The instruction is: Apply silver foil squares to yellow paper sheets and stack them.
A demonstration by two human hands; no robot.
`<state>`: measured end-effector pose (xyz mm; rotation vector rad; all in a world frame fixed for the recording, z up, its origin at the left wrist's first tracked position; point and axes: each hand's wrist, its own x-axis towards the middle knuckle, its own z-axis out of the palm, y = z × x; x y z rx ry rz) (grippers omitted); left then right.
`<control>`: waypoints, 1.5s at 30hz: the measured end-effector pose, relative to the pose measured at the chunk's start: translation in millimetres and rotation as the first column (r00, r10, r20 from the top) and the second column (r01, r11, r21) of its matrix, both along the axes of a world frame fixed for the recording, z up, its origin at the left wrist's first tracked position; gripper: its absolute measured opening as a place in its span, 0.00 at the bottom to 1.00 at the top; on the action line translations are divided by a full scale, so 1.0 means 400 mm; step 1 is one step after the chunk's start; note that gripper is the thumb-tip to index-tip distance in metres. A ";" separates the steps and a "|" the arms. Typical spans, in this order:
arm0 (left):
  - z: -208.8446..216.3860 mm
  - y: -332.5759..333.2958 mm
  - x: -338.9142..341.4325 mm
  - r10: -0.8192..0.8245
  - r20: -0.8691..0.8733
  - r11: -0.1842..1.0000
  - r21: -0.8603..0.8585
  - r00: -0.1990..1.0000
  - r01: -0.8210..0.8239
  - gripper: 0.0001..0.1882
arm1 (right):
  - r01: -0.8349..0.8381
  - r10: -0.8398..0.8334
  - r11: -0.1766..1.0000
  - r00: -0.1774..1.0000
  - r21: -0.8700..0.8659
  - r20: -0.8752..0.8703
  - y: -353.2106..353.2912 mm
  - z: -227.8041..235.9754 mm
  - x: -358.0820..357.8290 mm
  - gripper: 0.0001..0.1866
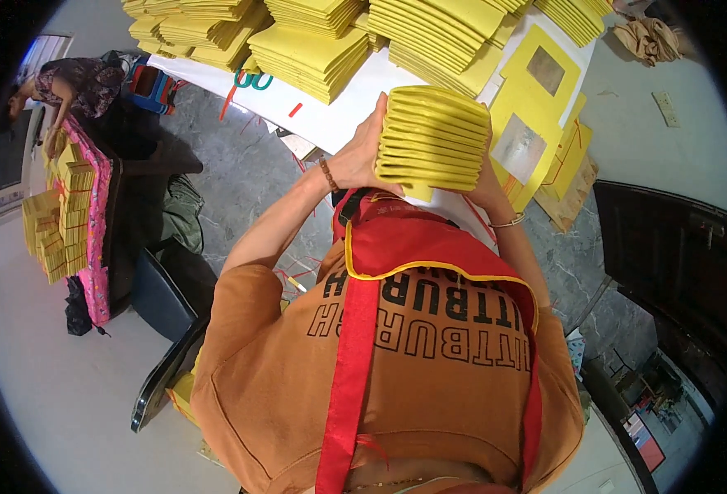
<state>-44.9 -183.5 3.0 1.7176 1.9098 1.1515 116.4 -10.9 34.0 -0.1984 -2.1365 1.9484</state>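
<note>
The bundle of yellow folded papers (433, 136) is held upright between both hands, just in front of the white counter (330, 115). The left hand (362, 152) presses flat on its left side, with the grip closed on the bundle. The right hand (488, 188) is mostly hidden behind the bundle and supports its right side. Beyond the bundle, many yellow stacks (314, 49) lie on the counter, and flat yellow sheets with silver squares (532, 123) lie just right of it.

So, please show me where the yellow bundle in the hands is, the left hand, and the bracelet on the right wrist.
yellow bundle (434, 136): head view, middle of its stacked folded edges.
left hand (362, 152): head view, back of the hand pressed on the bundle's side.
bracelet (507, 221): head view, thin metal band on the right wrist.
</note>
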 end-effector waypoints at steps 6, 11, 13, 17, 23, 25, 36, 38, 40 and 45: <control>0.022 -0.003 0.020 0.010 0.119 1.000 0.021 0.993 -0.012 0.76 | -0.011 0.028 0.882 0.999 0.471 -0.028 0.014 -0.053 0.003 0.68; -0.091 0.003 -0.019 0.058 -0.090 0.993 -0.095 0.994 -0.067 0.71 | 0.052 -0.049 0.996 0.998 0.078 -0.046 -0.041 -0.017 -0.010 0.65; -0.055 0.004 0.000 0.052 -0.103 0.997 -0.050 0.993 -0.057 0.70 | 0.094 -0.084 0.990 0.992 0.101 -0.098 -0.031 -0.025 0.000 0.63; -0.034 0.014 0.033 0.133 0.413 0.983 -0.169 0.901 -0.067 0.65 | 0.219 -0.185 0.910 0.974 0.352 -0.128 -0.033 -0.068 -0.005 0.60; 0.085 0.037 0.029 0.157 0.211 0.988 -0.045 0.965 -0.151 0.56 | 0.131 -0.138 0.983 0.989 -0.126 -0.048 -0.001 -0.016 -0.030 0.53; 0.085 0.026 0.026 0.160 0.259 0.987 -0.061 0.953 -0.149 0.54 | 0.140 -0.137 0.986 0.990 -0.092 0.037 0.001 -0.036 -0.017 0.53; -0.089 0.022 0.029 0.266 0.471 0.963 -0.094 0.841 -0.252 0.47 | 0.139 -0.144 0.977 0.989 -0.160 -0.017 0.002 -0.037 -0.039 0.47; -0.016 0.034 0.019 0.265 0.511 0.964 -0.135 0.818 -0.228 0.45 | 0.060 -0.043 0.966 0.996 -0.252 0.072 0.025 0.021 -0.047 0.51; 0.058 0.043 0.032 0.207 0.605 0.977 -0.080 0.769 -0.200 0.45 | 0.070 -0.072 0.974 0.997 -0.215 -0.001 0.039 0.059 -0.045 0.52; 0.152 0.032 0.078 0.092 0.731 0.982 0.046 0.676 -0.183 0.46 | 0.142 -0.157 0.918 0.988 -0.371 -0.010 0.009 0.079 -0.036 0.48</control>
